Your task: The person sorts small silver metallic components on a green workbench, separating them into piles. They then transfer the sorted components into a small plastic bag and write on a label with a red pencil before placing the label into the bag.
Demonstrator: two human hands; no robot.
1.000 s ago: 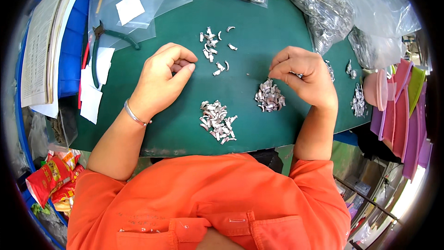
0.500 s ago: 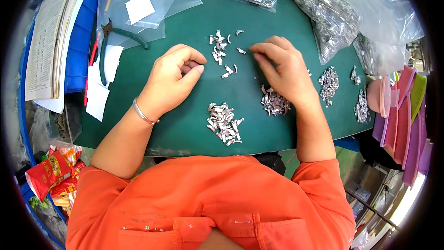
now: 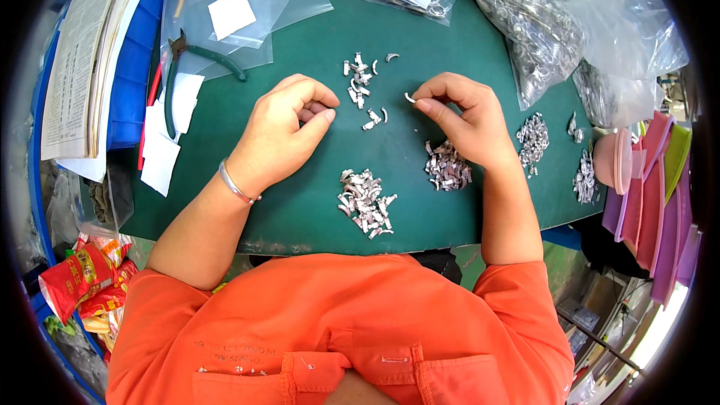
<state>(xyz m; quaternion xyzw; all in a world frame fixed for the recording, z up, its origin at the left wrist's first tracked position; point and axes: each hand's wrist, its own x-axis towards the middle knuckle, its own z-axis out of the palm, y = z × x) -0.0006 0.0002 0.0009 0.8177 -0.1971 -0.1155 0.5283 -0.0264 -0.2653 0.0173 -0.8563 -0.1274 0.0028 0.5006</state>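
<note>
Between thumb and forefinger, my right hand (image 3: 466,118) pinches a small curved silvery metal piece (image 3: 409,97) just above the table. My left hand (image 3: 283,124) rests on the table with its fingers curled and the thumb close to the forefinger; whatever may be in them is hidden. Between both hands lies a loose scatter of similar metal pieces (image 3: 358,90). Nearer to me is a heaped pile of light metal pieces (image 3: 365,202). A darker, brownish pile (image 3: 448,165) sits below my right hand, partly covered by it.
Small piles of metal links (image 3: 533,137) lie right of my right arm. Clear bags of metal parts (image 3: 525,26) fill the far right. Green-handled pliers (image 3: 174,86), paper scraps (image 3: 159,154) and plastic bags (image 3: 292,0) lie left. Pink and purple bins (image 3: 656,187) stand at the right edge.
My right hand has taken a small metal piece off the table beside the scatter and now holds it up slightly nearer to me. My left hand has hardly moved.
</note>
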